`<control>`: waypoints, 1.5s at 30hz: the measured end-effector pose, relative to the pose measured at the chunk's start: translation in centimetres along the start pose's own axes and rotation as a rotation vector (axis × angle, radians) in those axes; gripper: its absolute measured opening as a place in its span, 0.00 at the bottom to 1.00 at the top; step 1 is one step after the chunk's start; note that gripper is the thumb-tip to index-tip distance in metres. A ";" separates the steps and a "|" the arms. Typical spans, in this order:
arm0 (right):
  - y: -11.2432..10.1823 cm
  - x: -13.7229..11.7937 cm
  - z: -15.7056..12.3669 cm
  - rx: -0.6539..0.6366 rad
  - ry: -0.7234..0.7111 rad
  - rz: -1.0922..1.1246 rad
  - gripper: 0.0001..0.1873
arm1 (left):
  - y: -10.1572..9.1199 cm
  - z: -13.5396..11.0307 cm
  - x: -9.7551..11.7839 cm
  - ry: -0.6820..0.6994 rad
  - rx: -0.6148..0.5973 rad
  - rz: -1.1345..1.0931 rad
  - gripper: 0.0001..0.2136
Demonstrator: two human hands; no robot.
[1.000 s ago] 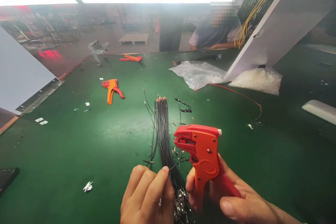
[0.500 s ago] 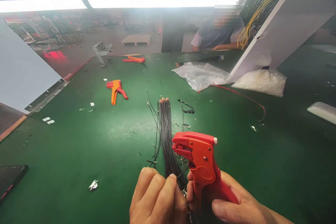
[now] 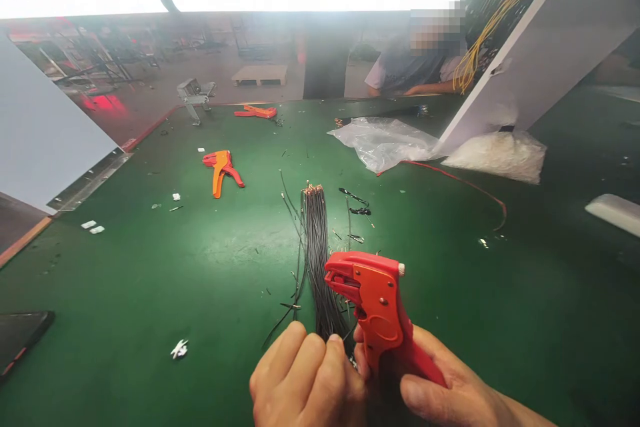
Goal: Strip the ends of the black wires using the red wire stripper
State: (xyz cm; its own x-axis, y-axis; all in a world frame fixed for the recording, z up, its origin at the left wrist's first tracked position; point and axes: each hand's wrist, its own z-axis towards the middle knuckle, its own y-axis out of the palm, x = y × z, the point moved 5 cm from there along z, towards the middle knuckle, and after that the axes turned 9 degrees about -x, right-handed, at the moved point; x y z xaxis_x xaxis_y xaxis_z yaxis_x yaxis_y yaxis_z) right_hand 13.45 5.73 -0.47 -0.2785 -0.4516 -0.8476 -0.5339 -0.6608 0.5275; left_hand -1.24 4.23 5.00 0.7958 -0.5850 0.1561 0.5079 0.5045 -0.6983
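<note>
A bundle of thin black wires with bare copper ends lies lengthwise on the green table. My left hand is closed, fingertips pinched at the near end of the bundle. My right hand grips a red wire stripper by its handles, its jaws pointing left and nearly touching the wires just above my left fingers.
Loose wire scraps lie around the bundle. An orange stripper and another one lie farther back. Clear plastic bag, white bag, red wire at right. A person sits across the table. A dark phone-like object at left edge.
The red stripper has lowered and come slightly left toward the wire bundle. My left hand has shifted right, staying pinched at the bundle's near end.
</note>
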 end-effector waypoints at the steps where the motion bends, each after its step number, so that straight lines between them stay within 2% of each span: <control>1: 0.0 0.1 -0.1 0.012 0.016 -0.018 0.22 | 0.1 -0.1 0.0 -0.007 -0.003 0.004 0.11; 5: -0.5 0.1 -0.4 0.045 0.029 -0.086 0.24 | 0.3 -0.4 0.2 0.023 -0.003 0.013 0.10; 10: -0.2 0.0 0.3 -0.030 -0.025 -0.067 0.21 | 0.3 -0.4 0.2 0.038 -0.027 -0.004 0.11; 13: -0.1 0.1 0.4 -0.021 -0.030 -0.070 0.21 | 0.3 -0.2 0.3 0.039 -0.037 -0.020 0.11; 19: -0.4 0.7 -0.4 0.044 0.042 -0.179 0.25 | 0.4 -0.2 0.5 0.030 -0.037 -0.030 0.10; 24: -0.2 1.5 -0.3 0.002 0.036 -0.143 0.28 | 0.6 -0.5 0.4 0.036 -0.035 -0.022 0.10; 29: -1.0 2.8 -0.3 0.071 0.027 -0.097 0.27 | 0.7 -0.5 0.4 0.037 -0.014 -0.026 0.10; 33: -1.7 2.8 -0.5 0.127 0.000 -0.169 0.26 | 0.8 -0.6 0.5 0.030 0.001 -0.054 0.11; 37: -1.8 3.3 -0.8 0.132 0.053 -0.125 0.26 | 0.8 -0.6 0.4 0.024 -0.014 -0.058 0.11; 41: -1.7 2.9 -1.0 0.160 -0.036 0.057 0.24 | 0.7 -0.6 0.1 -0.022 -0.001 -0.050 0.10; 44: -1.3 1.8 -0.9 0.080 -0.035 0.081 0.22 | 0.3 -0.8 -0.8 -0.148 0.056 -0.090 0.09; 45: -1.0 1.4 -0.8 0.032 -0.014 0.088 0.22 | 0.6 -0.7 -1.2 -0.174 -0.028 -0.153 0.09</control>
State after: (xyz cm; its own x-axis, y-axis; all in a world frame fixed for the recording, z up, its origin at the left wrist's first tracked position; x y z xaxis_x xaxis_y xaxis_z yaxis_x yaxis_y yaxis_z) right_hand 14.26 5.28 -2.18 -0.3368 -0.4982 -0.7990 -0.5320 -0.5995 0.5981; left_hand -2.11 4.74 3.88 0.7563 -0.5340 0.3779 0.6195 0.3992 -0.6759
